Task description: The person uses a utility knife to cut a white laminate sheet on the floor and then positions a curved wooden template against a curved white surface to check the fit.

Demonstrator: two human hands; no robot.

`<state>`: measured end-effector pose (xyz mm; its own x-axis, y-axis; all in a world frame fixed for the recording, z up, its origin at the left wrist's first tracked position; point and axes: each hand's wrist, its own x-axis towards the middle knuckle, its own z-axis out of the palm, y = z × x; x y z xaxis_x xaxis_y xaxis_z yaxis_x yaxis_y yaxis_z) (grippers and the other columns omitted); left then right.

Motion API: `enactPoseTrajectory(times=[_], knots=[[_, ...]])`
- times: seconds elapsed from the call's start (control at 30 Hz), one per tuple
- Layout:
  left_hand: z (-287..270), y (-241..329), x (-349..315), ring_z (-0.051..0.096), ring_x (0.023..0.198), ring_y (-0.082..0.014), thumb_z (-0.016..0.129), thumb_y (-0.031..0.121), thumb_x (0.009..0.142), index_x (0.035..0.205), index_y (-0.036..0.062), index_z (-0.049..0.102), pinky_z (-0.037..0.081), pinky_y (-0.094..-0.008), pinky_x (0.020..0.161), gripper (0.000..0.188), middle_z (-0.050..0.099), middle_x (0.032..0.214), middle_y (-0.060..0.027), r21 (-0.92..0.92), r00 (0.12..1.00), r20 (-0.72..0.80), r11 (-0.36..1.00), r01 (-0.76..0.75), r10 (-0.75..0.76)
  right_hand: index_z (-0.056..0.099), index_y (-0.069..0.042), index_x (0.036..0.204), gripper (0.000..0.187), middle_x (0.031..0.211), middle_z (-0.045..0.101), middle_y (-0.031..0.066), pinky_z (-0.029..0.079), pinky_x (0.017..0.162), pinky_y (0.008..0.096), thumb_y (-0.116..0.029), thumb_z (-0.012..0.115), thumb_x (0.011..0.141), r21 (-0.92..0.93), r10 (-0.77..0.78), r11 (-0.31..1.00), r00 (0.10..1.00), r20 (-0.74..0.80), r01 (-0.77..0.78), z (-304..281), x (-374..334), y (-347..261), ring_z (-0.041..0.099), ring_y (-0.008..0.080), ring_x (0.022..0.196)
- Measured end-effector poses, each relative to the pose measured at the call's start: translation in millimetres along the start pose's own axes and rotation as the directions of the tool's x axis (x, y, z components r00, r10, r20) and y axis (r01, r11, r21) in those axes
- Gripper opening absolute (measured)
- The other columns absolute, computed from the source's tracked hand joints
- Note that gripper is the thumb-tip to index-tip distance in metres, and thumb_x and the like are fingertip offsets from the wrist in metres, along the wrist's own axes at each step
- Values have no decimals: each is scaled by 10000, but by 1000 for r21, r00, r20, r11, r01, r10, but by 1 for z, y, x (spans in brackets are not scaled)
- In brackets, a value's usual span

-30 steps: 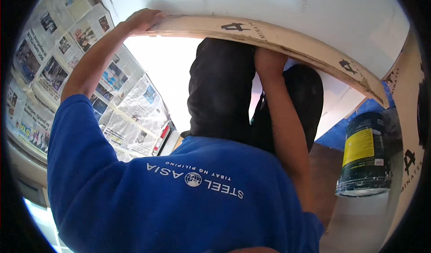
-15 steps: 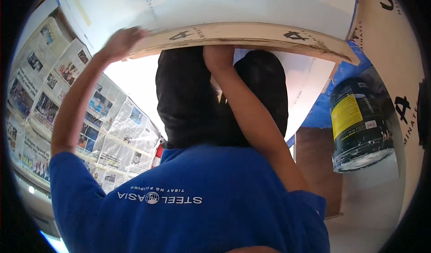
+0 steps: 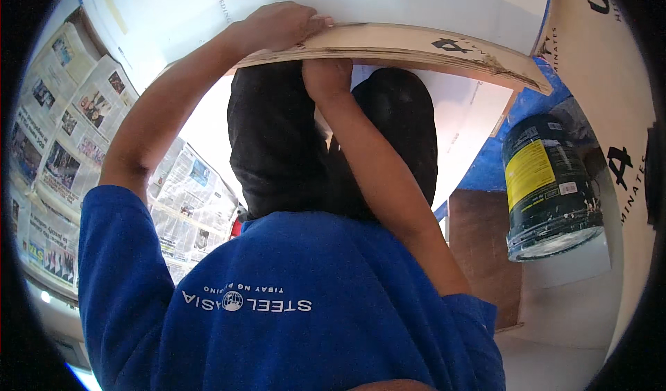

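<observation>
A pale plywood strip (image 3: 388, 39) with dark layered edges runs across in front of me, against a large white panel (image 3: 416, 3). My left hand (image 3: 281, 27) rests over the strip's left part, fingers bent and pressed together, fingertips at its upper face. Whatever lies within those fingers is hidden. Below the strip's front edge, between my knees, is my right hand (image 3: 328, 79). Its back shows, but its fingers disappear beneath the wood, so their grip is hidden.
My knees in black trousers (image 3: 277, 141) are bent under the strip. Newspaper sheets (image 3: 59, 162) cover the surface at left. A dark paint bucket with a yellow label (image 3: 531, 172) lies at right, by a tall printed board (image 3: 624, 114). A brown board (image 3: 485, 252) is below it.
My left hand has slid rightward along the plywood strip, from its left end toward the middle. The right hand stays under the edge, and the whole view has shifted slightly.
</observation>
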<state>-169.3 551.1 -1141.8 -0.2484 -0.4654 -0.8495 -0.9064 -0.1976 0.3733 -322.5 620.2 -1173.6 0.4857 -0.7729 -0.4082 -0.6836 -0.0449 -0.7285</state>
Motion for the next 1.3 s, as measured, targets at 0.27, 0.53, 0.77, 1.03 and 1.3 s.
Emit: enactPoseTrajectory(times=[0.27,0.53,0.77,1.03,1.3], knots=[[11,-97,-82,636,981,-373,310,426,1046,1202,65,607,477,-495,906,493,671,960,-212,36,993,70,995,91,-93,661,-14,1050,270,1056,654,208,450,894,521,-176,508,899,-38,-2,999,1000,-23,1,2,-2,1,594,419,1029],[-1,-76,-91,647,885,-363,343,405,1041,1109,57,619,505,-501,802,449,668,874,-174,114,987,-159,992,52,-33,663,-27,1062,267,1078,641,228,448,911,511,-176,521,892,-84,-70,995,990,-122,60,17,-2,10,591,405,1048],[-1,15,-18,636,917,-406,305,488,1032,1036,30,615,471,-502,846,553,655,887,-228,14,993,-113,999,32,-30,528,21,1212,337,1162,577,246,421,962,489,-191,449,963,47,-24,999,998,-66,27,-4,1,-3,545,414,1113],[-7,15,-11,635,925,-420,307,506,1027,1003,11,629,458,-528,854,591,665,898,-241,-87,976,-217,996,19,-38,481,25,1275,381,1209,570,252,400,1002,495,-220,415,991,23,8,1000,1000,28,-9,-10,2,-5,533,413,1152],[5,8,-6,628,982,-416,288,505,1030,1028,-9,627,457,-514,902,616,661,985,-263,-20,996,-26,996,88,-88,465,86,1307,447,1245,556,294,399,1012,490,-177,467,945,-9,-25,1000,999,-38,25,-2,-3,-2,526,432,1167]])
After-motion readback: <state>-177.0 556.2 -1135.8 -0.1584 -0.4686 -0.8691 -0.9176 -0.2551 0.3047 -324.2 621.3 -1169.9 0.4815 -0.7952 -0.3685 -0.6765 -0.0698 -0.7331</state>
